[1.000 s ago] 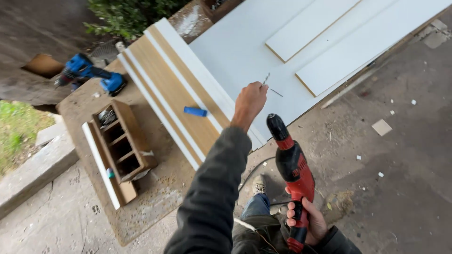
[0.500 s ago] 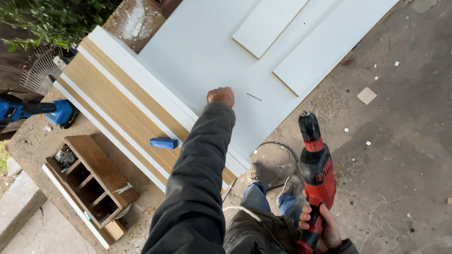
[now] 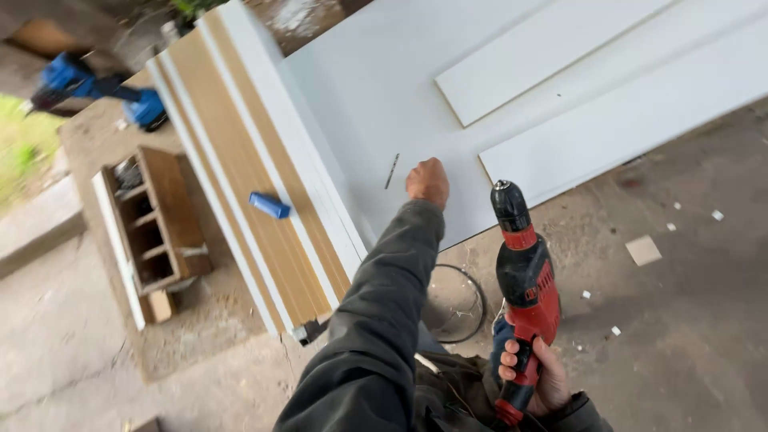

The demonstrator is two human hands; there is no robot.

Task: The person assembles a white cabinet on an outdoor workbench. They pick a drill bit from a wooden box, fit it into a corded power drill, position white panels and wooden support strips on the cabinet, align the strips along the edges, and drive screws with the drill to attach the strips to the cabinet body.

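Note:
My right hand (image 3: 538, 382) grips the handle of a red and black power drill (image 3: 524, 272), held upright with its chuck pointing up, low on the right. My left hand (image 3: 427, 182) reaches forward in a dark sleeve, its fingers closed in a fist over the near edge of a large white panel (image 3: 376, 88). A thin drill bit (image 3: 391, 170) lies on the panel just left of that hand, apart from it.
Two narrow white boards (image 3: 544, 64) (image 3: 640, 120) lie on the panel. A stack of tan and white boards (image 3: 256, 184) with a small blue object (image 3: 269, 205) sits on the left, beside a wooden compartment box (image 3: 156, 224) and a blue drill (image 3: 88, 84). A cable loop (image 3: 456, 304) lies on the concrete.
The thin bit that my left hand held up a second ago now lies on the panel. The hand has closed into a fist beside it. The red drill stays upright in my right hand.

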